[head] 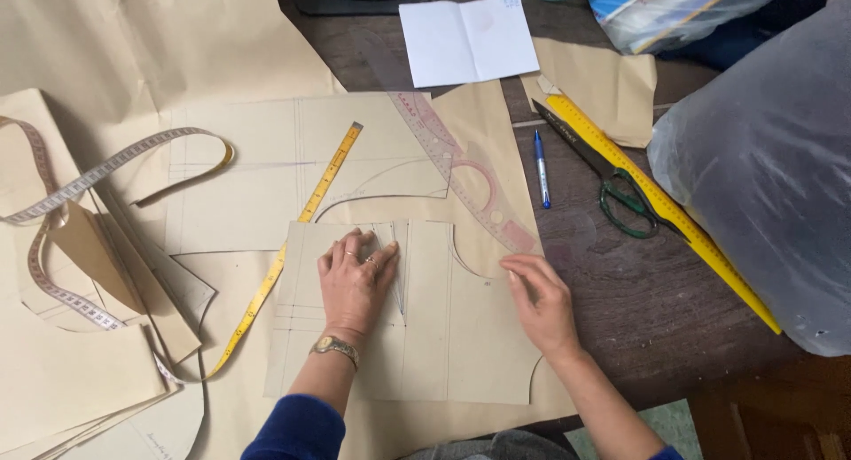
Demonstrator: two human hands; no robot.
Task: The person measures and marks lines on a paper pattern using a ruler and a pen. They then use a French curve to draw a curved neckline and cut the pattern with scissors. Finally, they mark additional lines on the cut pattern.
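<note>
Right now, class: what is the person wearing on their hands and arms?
The left hand has rings on its fingers, and a metal wristwatch sits at the wrist. Both arms show dark blue sleeves pushed up the forearms. The right hand appears bare of jewellery.

1. Both hands rest on the pattern piece [443,336], left hand [353,283] left of right hand [541,305].
2. A tape measure [292,238] lies left of the piece.
3. The curve ruler [465,176] lies behind it.
4. Pen [542,169], scissors [603,172] and straight ruler [674,216] lie rightward on the counter [638,300].
</note>
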